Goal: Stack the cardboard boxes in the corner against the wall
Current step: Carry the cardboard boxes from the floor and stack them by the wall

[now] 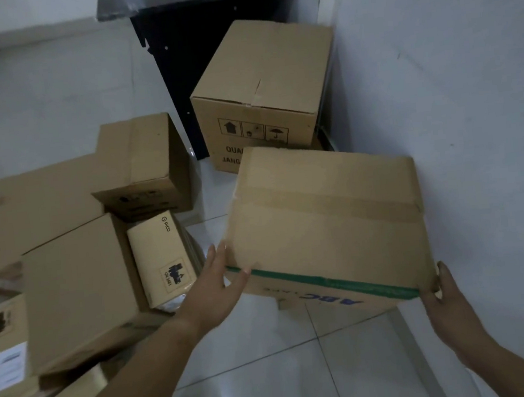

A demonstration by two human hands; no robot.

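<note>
I hold a taped cardboard box with a green stripe point(327, 224) tilted above the tiled floor, close to the right wall. My left hand point(218, 285) presses straight fingers against its near left corner, thumb on the green stripe. My right hand point(450, 305) grips its near right corner, thumb up along the side, the other fingers hidden under the box. Beyond it a tall box with handling symbols point(263, 92) stands in the corner between the wall and a black cabinet point(170, 56).
Several more cardboard boxes lie piled on the left: a large plain one point(77, 289), a small PICO box point(161, 259) and an upright one point(145, 164) behind. The white wall point(451, 84) runs along the right. Glossy floor tiles point(270, 364) lie below my arms.
</note>
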